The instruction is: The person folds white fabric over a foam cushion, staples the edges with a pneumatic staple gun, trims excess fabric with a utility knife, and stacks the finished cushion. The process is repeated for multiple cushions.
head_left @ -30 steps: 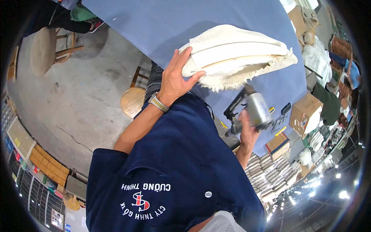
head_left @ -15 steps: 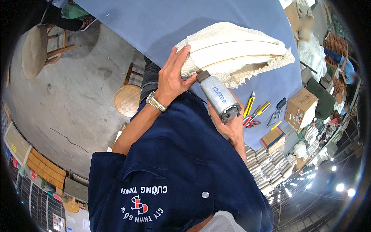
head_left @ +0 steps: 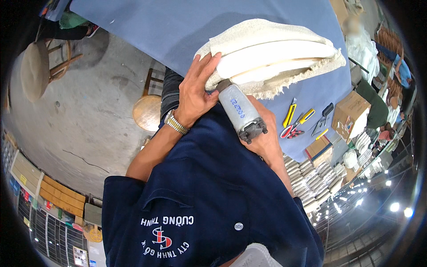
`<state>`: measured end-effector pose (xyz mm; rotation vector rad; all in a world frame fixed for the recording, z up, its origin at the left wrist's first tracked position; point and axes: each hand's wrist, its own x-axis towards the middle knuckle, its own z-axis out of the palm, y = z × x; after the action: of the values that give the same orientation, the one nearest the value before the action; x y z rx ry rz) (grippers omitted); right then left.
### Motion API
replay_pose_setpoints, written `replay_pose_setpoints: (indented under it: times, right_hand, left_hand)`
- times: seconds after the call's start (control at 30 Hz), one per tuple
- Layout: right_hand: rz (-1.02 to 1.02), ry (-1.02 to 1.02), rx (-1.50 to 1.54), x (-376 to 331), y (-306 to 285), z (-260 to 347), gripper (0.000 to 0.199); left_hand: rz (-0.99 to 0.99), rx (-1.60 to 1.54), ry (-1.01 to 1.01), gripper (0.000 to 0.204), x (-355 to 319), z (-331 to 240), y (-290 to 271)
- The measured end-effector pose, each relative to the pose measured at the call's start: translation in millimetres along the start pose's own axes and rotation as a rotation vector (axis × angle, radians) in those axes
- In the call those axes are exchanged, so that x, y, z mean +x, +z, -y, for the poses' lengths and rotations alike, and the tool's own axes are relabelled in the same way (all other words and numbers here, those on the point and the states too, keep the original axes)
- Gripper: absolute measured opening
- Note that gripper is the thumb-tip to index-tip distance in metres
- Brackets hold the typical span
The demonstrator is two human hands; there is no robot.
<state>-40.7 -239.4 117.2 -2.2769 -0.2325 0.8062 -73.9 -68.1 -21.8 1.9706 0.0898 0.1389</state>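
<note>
A curved padded panel [head_left: 275,54] with beige fabric wrapped round its edges rests on the blue-covered table [head_left: 151,26]. Its white underside faces up, and the fabric is frayed along the near edge. My left hand [head_left: 195,95], wearing a watch, grips the panel's left end, thumb below and fingers over the fabric. My right hand [head_left: 266,133] is wrapped round a grey staple gun [head_left: 235,104], whose handle is mostly hidden. The gun's dark nose meets the fabric at the near left corner, close to my left thumb.
Right of the panel lie a yellow utility knife [head_left: 290,112], scissors [head_left: 287,131], a yellow-handled tool [head_left: 307,116] and a black-handled tool [head_left: 327,112]. A cardboard box [head_left: 349,113] stands beyond them. A round wooden stool [head_left: 147,113] is at the left, near my leg.
The staple gun has shifted a little left and upward along the panel's corner, and its back end has swung left. My left hand keeps its hold on the panel.
</note>
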Motion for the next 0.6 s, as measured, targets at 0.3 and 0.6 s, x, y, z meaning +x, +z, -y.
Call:
replay_pose_setpoints:
  times: [0.3, 0.6]
  right_hand:
    - [-0.194, -0.139, 0.038, -2.6, 34.8, -27.1, 0.039]
    - [-0.279, -0.26, 0.08, -3.1, 38.7, -27.2, 0.034]
  left_hand:
    - [0.086, 0.02, -0.06, 0.09, 12.2, -2.2, -12.0]
    - [0.024, 0.047, -0.025, 0.074, 22.2, -10.2, -14.7]
